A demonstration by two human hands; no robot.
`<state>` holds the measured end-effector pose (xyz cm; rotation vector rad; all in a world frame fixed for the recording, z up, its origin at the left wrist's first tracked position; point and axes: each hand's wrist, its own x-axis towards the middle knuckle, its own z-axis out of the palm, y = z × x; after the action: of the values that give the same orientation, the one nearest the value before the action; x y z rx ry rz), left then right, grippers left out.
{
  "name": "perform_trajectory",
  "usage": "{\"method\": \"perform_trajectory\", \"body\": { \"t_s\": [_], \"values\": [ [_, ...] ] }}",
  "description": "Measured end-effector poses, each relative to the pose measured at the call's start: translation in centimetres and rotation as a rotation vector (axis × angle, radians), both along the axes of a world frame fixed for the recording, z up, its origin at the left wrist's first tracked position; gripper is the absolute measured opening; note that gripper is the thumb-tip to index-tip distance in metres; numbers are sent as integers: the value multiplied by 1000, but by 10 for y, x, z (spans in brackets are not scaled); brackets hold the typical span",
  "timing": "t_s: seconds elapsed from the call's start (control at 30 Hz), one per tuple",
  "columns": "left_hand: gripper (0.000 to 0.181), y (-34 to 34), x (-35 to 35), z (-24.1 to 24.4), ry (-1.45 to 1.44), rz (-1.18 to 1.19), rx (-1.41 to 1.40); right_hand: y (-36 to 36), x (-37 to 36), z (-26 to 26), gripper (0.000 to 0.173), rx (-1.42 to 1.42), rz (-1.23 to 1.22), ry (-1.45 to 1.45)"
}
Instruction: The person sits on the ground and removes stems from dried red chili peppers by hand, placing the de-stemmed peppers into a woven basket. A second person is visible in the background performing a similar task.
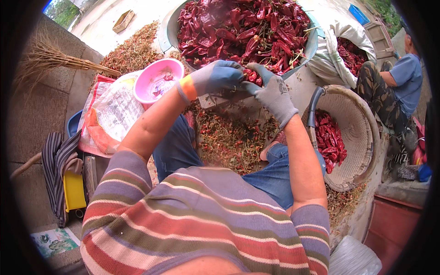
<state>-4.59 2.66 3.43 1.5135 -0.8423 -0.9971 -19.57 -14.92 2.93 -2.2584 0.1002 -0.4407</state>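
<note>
Both my hands wear grey knit gloves with blue coated palms and meet at the near rim of a wide light-blue tub (312, 39) heaped with dried red chili peppers (237, 31). My right hand (271, 87) has its thumb and fingers around some red peppers (253, 76). Close beside it on the left, my left hand (220, 77) is curled with the fingertips turned in; whether it grips a pepper is hidden. Under the hands is a dark, partly hidden thing. Stems and pepper scraps (237, 141) cover the ground between my feet.
A pink basin (160, 80) sits at left on printed sacks (113, 113), near a straw broom (68, 60). At right stand a woven basket (357, 137) holding peppers and a white sack (323, 62) of peppers. Another person (405, 79) sits at far right.
</note>
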Motion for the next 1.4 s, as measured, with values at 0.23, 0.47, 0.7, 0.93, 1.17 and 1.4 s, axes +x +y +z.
{"method": "perform_trajectory", "body": {
  "t_s": [0.23,0.47,0.7,0.93,1.17,1.4],
  "values": [
    [30,6,-45,49,105,107,-40,11,-10,22,51,38,-53,76],
    [26,5,-54,34,-870,148,-184,13,-9,2,45,378,3,103],
    [11,-3,-58,36,-706,270,-257,18,-20,15,38,874,156,240],
    [16,-2,-38,14,15,214,-300,26,-22,30,28,413,233,23],
    [32,30,-14,39,-458,-302,216,16,-31,28,32,578,189,157],
    [32,-7,40,-17,-607,209,336,-15,-29,24,31,1138,133,-127]
  ]
}}
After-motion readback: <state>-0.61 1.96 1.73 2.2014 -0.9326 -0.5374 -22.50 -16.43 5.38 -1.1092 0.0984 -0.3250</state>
